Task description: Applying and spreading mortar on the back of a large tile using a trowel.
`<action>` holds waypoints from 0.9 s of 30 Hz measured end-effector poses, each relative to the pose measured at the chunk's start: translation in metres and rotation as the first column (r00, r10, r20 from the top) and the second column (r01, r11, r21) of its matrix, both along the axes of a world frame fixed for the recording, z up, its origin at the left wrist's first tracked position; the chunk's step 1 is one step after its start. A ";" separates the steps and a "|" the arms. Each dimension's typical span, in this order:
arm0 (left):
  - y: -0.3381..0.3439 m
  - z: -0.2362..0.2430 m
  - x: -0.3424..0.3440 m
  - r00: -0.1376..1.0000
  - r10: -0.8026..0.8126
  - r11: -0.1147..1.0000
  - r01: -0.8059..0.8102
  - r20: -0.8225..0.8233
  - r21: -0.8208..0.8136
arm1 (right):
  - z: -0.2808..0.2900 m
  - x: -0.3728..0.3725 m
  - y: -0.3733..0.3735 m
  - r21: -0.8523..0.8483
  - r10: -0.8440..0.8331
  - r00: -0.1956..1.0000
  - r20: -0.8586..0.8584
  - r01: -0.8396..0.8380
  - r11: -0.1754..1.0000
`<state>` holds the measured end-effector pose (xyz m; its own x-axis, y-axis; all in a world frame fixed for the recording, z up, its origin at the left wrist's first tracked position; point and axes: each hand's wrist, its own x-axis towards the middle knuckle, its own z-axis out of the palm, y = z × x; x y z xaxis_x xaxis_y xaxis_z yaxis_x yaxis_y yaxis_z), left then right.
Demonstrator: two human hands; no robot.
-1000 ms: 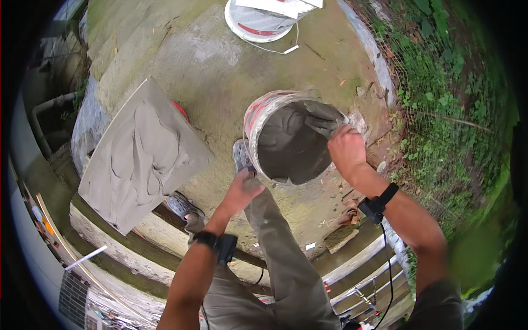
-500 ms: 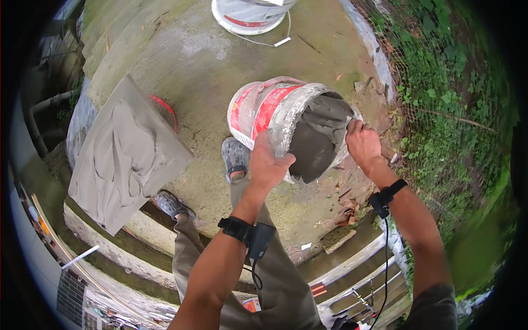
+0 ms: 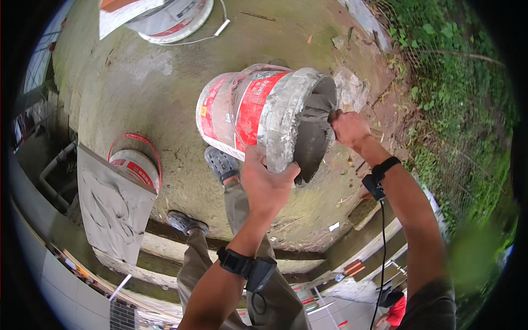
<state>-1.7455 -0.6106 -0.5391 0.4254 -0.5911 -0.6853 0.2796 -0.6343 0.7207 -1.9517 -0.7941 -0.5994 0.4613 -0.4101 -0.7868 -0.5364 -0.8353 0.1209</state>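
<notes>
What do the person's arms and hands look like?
The left hand and right hand wear no gloves. Black straps circle both wrists, the left strap and right strap, each with a dark, boxy gadget. A thin black cable hangs from the right one. A dark sleeve covers the right upper arm.

min. 3 bkts (image 3: 256, 107), 2 hands (image 3: 267, 181), 2 clogs (image 3: 221, 163), 1 paste-covered brd (image 3: 122, 184)

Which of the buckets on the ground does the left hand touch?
The tipped middle bucket, with grey paste inside; the left hand is on its rim. The left bucket and the top bucket are untouched.
</notes>
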 end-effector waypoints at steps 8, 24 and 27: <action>0.017 -0.008 -0.014 0.998 -0.068 0.997 0.068 0.018 -0.047 | -0.049 -0.032 0.055 0.374 -0.156 0.979 -0.128 0.194 0.907; 0.071 -0.015 0.056 0.971 -0.151 0.988 0.152 -0.187 -0.006 | 0.032 -0.018 0.146 0.751 -0.810 0.575 -0.117 0.585 0.307; 0.073 -0.015 0.061 0.959 -0.181 0.983 0.180 -0.216 -0.021 | 0.063 -0.009 0.160 0.685 -0.880 0.234 -0.414 0.717 -0.131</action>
<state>-1.6844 -0.5374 -0.5546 0.1531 -0.6449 -0.7488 0.3099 -0.6882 0.6560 -1.9608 -0.6341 -0.5368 0.3311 0.0073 -0.9436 -0.8036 0.5264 -0.2779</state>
